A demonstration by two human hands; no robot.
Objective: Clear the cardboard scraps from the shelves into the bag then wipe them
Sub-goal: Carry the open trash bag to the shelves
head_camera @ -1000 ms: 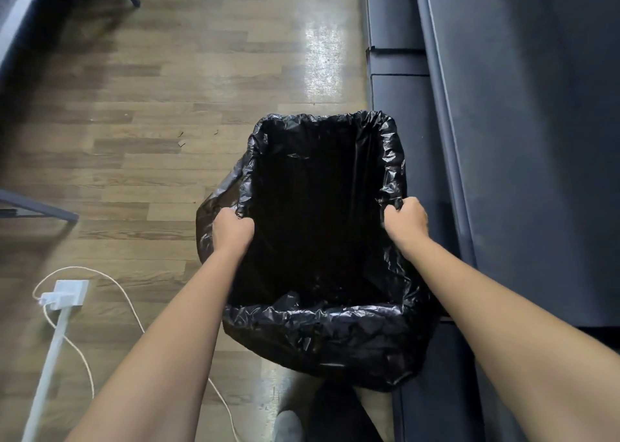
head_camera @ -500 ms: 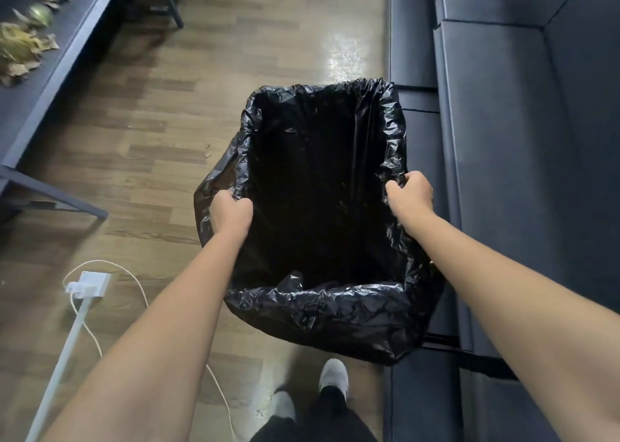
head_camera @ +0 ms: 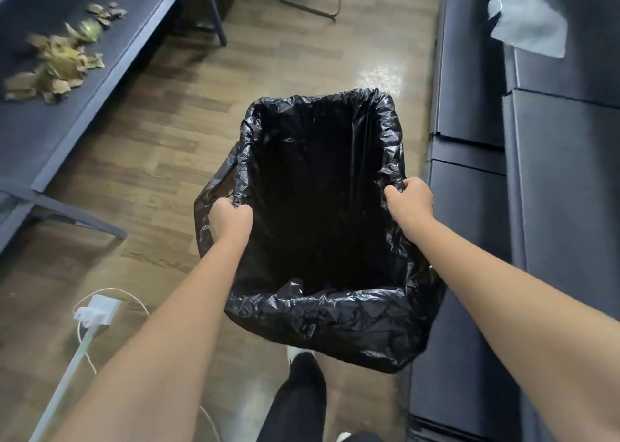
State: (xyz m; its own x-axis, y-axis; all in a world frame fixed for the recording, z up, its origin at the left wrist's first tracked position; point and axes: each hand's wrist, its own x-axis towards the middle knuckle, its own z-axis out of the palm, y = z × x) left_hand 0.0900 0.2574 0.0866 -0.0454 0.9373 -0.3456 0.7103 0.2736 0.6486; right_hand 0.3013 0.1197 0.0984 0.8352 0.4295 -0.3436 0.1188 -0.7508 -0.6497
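Note:
A black plastic bag hangs wide open in front of me above the wood floor. My left hand grips its left rim and my right hand grips its right rim, holding the mouth spread. The bag's inside is dark and I cannot see any contents. A pile of brown cardboard scraps lies on the dark shelf at the upper left, well away from the bag. A white cloth lies on the dark shelf at the upper right.
A white power strip with a cord lies on the floor at lower left. The left shelf's metal legs reach onto the floor. My legs and shoe are below the bag. A chair's wire base stands at the top.
The view has lifted and moved forward with the bag: the left shelf with the scraps and the white cloth on the right have come into sight. Both hands keep their grip on the rim.

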